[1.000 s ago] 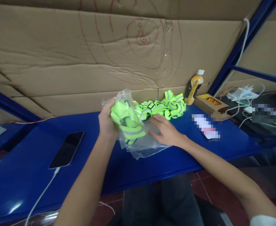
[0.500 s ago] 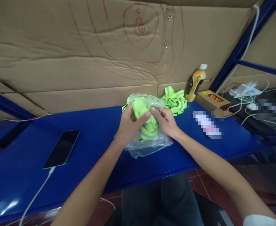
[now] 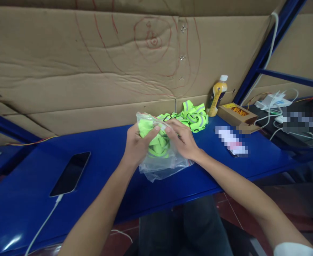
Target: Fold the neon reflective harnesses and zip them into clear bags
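Both hands grip a clear zip-lock bag [image 3: 158, 170] whose top edge carries a red line. Inside it is a bundle of neon-green straps [image 3: 157, 144]. My left hand [image 3: 139, 142] holds the bag's left side, its thumb pressed across the front. On the right side, my right hand [image 3: 181, 137] is closed with its thumb near the bag's top; its other fingers are partly hidden behind. Beneath the held bag, more clear plastic rests on the blue table. Just behind the right hand lies a heap of green reflective straps [image 3: 195, 115] with grey stripes.
A black phone [image 3: 71, 174] on a white cable lies at left on the blue table [image 3: 103, 142]. At right stand a yellow drink bottle [image 3: 218, 96] and an open cardboard box [image 3: 239, 115], with a second, blurred-out phone [image 3: 232, 142] nearer. A cardboard wall [image 3: 65, 81] rises behind.
The hands and the bag have shifted slightly left in view as the camera turned. The right hand's fingers now sit over the bag's upper right edge, and the bag's mouth edge has tilted.
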The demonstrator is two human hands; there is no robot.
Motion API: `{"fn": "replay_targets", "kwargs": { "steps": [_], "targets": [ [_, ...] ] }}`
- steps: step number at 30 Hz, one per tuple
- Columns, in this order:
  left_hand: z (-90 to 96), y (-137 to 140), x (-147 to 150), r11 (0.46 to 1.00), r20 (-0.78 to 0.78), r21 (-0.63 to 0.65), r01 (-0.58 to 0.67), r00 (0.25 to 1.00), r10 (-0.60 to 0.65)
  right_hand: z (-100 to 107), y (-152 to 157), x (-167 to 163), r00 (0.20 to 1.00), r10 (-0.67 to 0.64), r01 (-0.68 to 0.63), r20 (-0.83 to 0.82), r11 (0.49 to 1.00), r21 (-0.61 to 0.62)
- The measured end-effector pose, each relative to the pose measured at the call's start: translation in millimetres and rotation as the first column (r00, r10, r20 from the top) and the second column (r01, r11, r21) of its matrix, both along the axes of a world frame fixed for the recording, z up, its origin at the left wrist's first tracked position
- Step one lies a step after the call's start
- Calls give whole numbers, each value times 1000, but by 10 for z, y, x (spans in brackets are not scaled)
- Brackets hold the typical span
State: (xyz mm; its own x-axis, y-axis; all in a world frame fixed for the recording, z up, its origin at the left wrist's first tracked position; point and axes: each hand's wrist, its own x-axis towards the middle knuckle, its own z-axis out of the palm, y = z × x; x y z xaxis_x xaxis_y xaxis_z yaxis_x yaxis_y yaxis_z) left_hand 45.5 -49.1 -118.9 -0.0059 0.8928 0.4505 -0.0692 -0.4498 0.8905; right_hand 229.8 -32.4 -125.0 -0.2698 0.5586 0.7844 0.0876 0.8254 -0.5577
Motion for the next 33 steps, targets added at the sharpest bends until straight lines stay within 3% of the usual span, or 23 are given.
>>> {"fn": "replay_targets", "kwargs": {
  "steps": [4,8,13,18,22,26,33],
  "targets": [
    [46,-45,41,992,-165,101,-80,982,96,-26,79,20,989,-145,143,-29,988,-53],
    [28,-87,159,999,-137,48,4,991,2,-76,148,60,967,-256,253,-2,954,-161],
    [-46,-39,177,996,91,-83,-28,995,36,-8,135,104,979,-181,188,89,979,-80],
    [-45,-24,71,989,-18,47,-140,990,141,47,117,131,985,-126,135,117,988,-77],
    [-42,-19,63,992,-23,29,-121,992,121,25,128,129,994,-29,42,109,991,-125],
    [-86,10,160,1000,47,-4,-28,999,28,16,165,129,998,-64,63,-1,984,-166],
    [-220,3,319,981,181,32,-193,966,185,-75,139,42,987,-92,70,-133,984,-164]
  ]
}}
